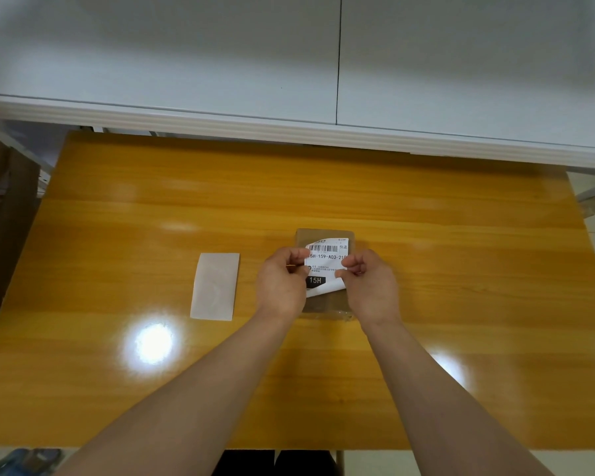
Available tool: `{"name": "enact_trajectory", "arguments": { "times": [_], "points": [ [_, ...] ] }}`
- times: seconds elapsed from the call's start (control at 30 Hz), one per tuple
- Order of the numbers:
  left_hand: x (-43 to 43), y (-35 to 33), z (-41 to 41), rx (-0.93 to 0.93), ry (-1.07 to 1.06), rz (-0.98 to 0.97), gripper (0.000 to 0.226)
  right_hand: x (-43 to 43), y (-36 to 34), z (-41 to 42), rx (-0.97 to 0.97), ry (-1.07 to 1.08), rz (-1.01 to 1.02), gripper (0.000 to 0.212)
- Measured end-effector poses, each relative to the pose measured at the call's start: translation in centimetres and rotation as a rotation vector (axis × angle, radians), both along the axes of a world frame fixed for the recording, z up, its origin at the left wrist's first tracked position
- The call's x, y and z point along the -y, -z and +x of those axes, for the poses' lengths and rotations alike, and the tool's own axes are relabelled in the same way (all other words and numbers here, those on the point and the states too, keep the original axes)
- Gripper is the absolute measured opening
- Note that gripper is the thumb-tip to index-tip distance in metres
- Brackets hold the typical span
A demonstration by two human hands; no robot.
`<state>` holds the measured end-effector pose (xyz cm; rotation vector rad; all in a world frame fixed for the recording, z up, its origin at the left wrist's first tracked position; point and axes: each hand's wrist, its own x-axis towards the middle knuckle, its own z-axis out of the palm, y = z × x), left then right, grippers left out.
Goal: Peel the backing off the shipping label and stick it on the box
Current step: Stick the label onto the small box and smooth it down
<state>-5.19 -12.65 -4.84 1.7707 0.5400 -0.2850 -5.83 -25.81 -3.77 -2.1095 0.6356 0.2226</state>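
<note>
A small flat brown box (325, 234) lies on the wooden table, right of centre. Over its top I hold a white shipping label (327, 257) with a barcode and black print. My left hand (282, 280) pinches the label's left edge and my right hand (368, 280) pinches its right edge. The label's far end lies on or just above the box top, and its near end curls up, showing the white underside. A blank whitish backing sheet (215, 286) lies flat on the table to the left of my left hand.
The glossy yellow-brown table (152, 207) carries bright lamp reflections near its front. A white wall ledge (289, 128) runs along its far edge. Brown cardboard (4, 207) stands off the table's left side.
</note>
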Motion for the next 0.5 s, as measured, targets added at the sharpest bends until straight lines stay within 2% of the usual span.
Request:
{"name": "enact_trajectory", "arguments": {
  "times": [0.5],
  "points": [
    [0.11, 0.21, 0.23, -0.001, 0.019, 0.033, 0.029, 0.12, 0.28, 0.17, -0.004, 0.002, -0.034, 0.015]
  ]
}}
